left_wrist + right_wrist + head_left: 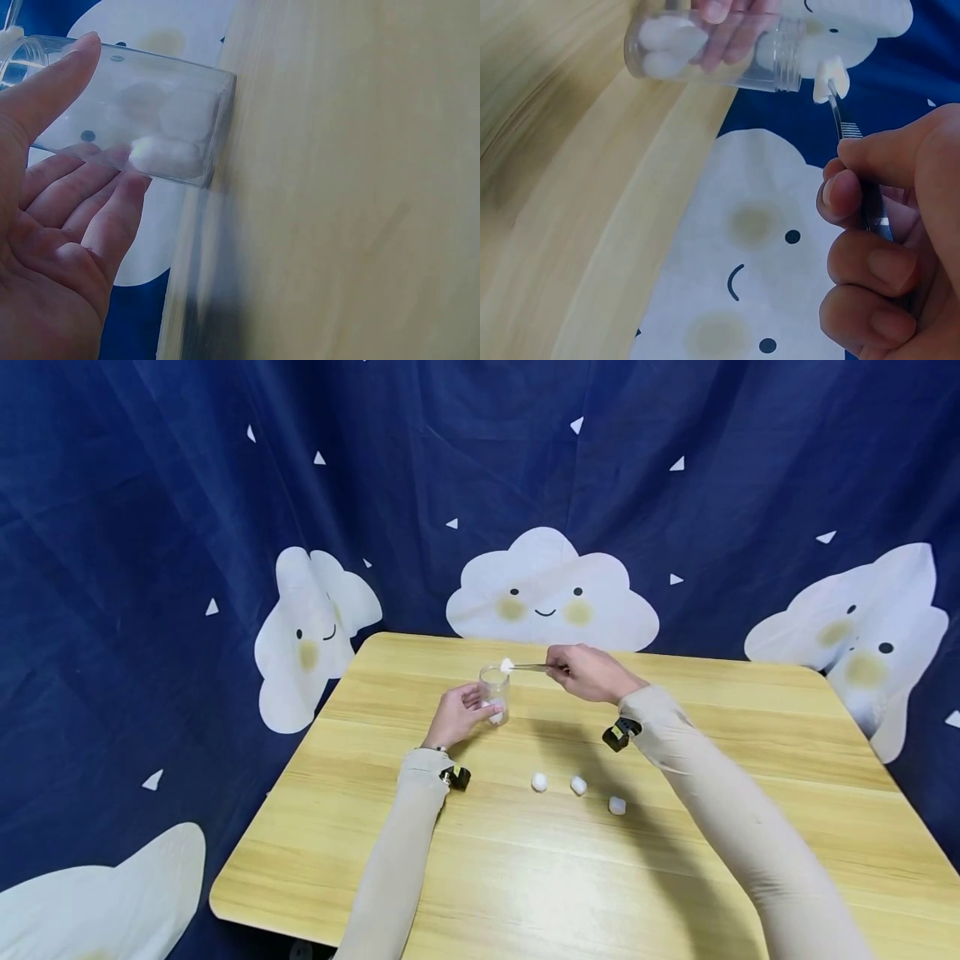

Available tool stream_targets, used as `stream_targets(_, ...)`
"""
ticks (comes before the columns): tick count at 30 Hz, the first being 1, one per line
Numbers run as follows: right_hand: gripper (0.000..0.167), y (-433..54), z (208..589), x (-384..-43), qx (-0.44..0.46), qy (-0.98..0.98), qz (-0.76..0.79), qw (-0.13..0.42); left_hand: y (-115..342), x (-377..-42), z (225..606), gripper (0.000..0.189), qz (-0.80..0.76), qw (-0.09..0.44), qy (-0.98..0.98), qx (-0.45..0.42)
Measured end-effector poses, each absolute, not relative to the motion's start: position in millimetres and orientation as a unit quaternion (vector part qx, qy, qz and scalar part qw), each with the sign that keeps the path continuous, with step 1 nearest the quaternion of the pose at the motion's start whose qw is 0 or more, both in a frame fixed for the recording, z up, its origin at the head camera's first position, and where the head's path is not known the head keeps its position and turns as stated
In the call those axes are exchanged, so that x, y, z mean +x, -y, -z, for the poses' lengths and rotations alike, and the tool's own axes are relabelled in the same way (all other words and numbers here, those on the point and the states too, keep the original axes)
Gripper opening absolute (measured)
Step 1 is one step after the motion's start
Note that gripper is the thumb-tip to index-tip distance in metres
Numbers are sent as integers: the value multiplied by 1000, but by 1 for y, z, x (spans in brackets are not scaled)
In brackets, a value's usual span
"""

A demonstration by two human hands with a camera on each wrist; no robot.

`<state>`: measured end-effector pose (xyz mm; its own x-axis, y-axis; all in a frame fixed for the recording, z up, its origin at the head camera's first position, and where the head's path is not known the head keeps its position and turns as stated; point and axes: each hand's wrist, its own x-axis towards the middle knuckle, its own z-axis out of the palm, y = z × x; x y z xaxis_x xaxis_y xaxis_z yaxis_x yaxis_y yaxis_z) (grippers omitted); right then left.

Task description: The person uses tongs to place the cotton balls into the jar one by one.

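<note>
My left hand (454, 717) holds a clear plastic jar (493, 683) upright on the table, thumb on one side and fingers on the other. White cotton balls (664, 46) lie at the bottom of the jar, seen through its wall. The threaded mouth carries no lid. With thumb and fingers, my right hand (596, 673) pinches metal tweezers (849, 129). Their tips grip another cotton ball (829, 79), which hangs right by the jar's mouth.
Three loose cotton balls, one on the left (539, 782), one in the middle (578, 785) and one on the right (617, 806), lie on the wooden table (360, 793) nearer to me. A dark blue curtain (420, 468) with white clouds stands behind the table.
</note>
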<state>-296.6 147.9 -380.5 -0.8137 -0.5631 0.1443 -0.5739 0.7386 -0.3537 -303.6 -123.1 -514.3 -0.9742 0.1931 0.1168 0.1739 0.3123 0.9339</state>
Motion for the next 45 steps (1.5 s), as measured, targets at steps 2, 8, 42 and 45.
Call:
stream_targets(2,9,-146,382,-297,307,932,-195,14,123,-304,515,65,-575,7,-810,115)
stream_targets(8,10,-139,386,-297,313,930,-194,1,123,-305,517,65,-579,12,-807,113)
stream_targets(42,10,-133,400,-301,313,921,-232,-22,122,-303,513,65,-593,18,-798,106)
stream_targets(45,10,-133,401,-301,312,921,-234,-26,122,-303,513,65,-593,18,-798,105)
